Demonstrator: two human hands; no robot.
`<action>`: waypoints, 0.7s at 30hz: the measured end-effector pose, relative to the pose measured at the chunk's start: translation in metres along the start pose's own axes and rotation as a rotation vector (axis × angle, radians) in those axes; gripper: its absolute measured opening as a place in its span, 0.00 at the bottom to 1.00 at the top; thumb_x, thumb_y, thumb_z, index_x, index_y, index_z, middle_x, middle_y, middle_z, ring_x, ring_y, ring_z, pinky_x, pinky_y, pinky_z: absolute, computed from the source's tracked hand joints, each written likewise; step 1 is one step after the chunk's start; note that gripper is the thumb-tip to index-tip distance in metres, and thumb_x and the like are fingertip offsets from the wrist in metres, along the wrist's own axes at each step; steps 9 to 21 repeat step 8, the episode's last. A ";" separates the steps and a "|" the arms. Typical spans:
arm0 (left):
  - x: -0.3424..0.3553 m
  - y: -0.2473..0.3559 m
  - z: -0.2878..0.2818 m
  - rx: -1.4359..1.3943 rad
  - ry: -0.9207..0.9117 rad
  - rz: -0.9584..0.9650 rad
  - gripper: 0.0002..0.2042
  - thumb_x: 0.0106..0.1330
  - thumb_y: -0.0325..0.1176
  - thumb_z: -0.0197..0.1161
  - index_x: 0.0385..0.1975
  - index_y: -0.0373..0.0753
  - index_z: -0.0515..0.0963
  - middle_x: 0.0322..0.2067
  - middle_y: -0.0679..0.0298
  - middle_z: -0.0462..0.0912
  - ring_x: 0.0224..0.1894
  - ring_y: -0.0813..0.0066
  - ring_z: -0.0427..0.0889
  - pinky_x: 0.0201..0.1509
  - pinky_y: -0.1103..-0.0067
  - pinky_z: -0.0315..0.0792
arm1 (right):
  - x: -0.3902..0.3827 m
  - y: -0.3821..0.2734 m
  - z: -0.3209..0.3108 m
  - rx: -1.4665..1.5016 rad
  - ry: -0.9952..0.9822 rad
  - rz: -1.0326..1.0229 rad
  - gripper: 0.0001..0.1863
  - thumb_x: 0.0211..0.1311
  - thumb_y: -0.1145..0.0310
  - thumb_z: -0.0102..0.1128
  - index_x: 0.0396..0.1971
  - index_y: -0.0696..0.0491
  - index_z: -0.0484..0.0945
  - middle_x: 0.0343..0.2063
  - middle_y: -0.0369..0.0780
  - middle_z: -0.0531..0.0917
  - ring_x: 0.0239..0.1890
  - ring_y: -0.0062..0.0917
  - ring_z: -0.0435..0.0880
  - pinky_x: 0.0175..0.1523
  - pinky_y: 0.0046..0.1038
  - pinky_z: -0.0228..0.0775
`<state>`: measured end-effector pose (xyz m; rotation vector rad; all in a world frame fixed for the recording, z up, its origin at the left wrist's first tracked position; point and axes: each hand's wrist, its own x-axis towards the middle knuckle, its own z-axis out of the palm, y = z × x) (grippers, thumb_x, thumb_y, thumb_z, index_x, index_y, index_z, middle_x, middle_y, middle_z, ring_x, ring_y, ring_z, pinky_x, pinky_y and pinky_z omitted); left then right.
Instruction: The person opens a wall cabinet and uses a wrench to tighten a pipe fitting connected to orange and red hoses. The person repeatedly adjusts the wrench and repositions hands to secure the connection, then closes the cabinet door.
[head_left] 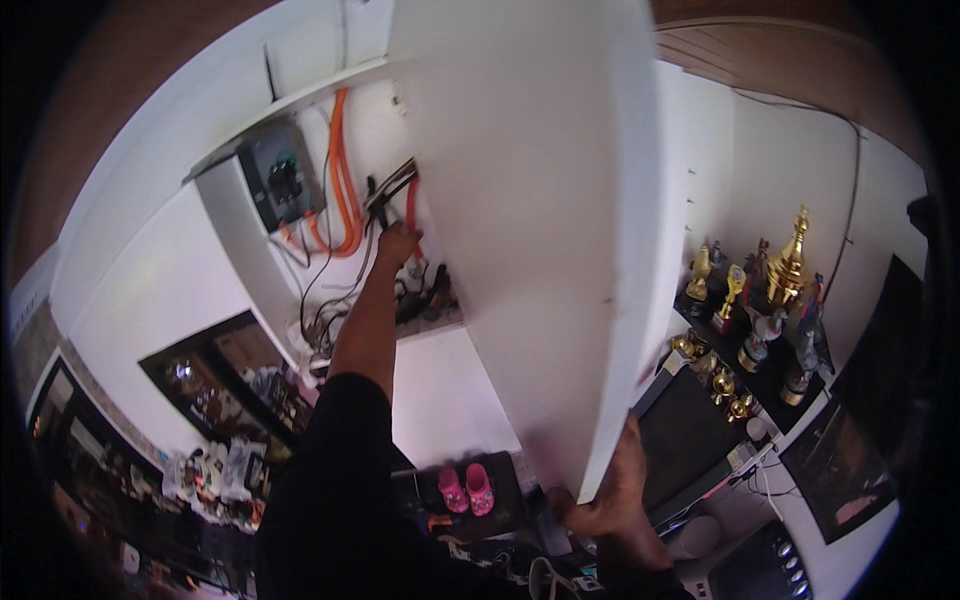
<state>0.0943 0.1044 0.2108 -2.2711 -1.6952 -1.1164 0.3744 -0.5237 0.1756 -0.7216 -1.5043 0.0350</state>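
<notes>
My left hand (402, 245) reaches up into an open wall cabinet. Its fingers look closed at the lower end of a dark tool (388, 195); the tool's exact kind is unclear. A red strip (411, 205) stands beside this tool, touching or close to my fingers. Lower down on the right, my right hand (608, 495) grips the bottom edge of a large white door panel (520, 220), thumb and fingers on either side. The panel hides the cabinet's right part.
Orange conduits (345, 180) run from a grey electrical box (285, 175). Dark cables (325, 310) crowd the cabinet's bottom. Pink clogs (467, 490) sit below. Gold trophies (790, 260) fill a black shelf at right, near a dark screen (860, 400). A dark framed opening (225, 370) is at left.
</notes>
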 end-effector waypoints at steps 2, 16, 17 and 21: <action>-0.002 0.005 0.000 -0.150 -0.028 -0.061 0.34 0.62 0.54 0.67 0.63 0.36 0.75 0.61 0.45 0.80 0.64 0.48 0.79 0.67 0.63 0.71 | 0.000 -0.004 0.000 0.003 -0.032 0.029 0.47 0.36 0.72 0.78 0.65 0.59 0.72 0.55 0.55 0.78 0.59 0.48 0.80 0.62 0.42 0.73; -0.008 0.048 -0.002 -1.055 -0.295 -0.368 0.41 0.66 0.51 0.66 0.76 0.51 0.53 0.63 0.56 0.76 0.63 0.53 0.75 0.59 0.48 0.71 | -0.002 -0.007 -0.001 0.082 -0.081 0.062 0.47 0.37 0.71 0.81 0.65 0.58 0.72 0.56 0.54 0.78 0.57 0.46 0.83 0.57 0.38 0.79; -0.008 0.048 -0.002 -1.055 -0.295 -0.368 0.41 0.66 0.51 0.66 0.76 0.51 0.53 0.63 0.56 0.76 0.63 0.53 0.75 0.59 0.48 0.71 | -0.002 -0.007 -0.001 0.082 -0.081 0.062 0.47 0.37 0.71 0.81 0.65 0.58 0.72 0.56 0.54 0.78 0.57 0.46 0.83 0.57 0.38 0.79; -0.008 0.048 -0.002 -1.055 -0.295 -0.368 0.41 0.66 0.51 0.66 0.76 0.51 0.53 0.63 0.56 0.76 0.63 0.53 0.75 0.59 0.48 0.71 | -0.002 -0.007 -0.001 0.082 -0.081 0.062 0.47 0.37 0.71 0.81 0.65 0.58 0.72 0.56 0.54 0.78 0.57 0.46 0.83 0.57 0.38 0.79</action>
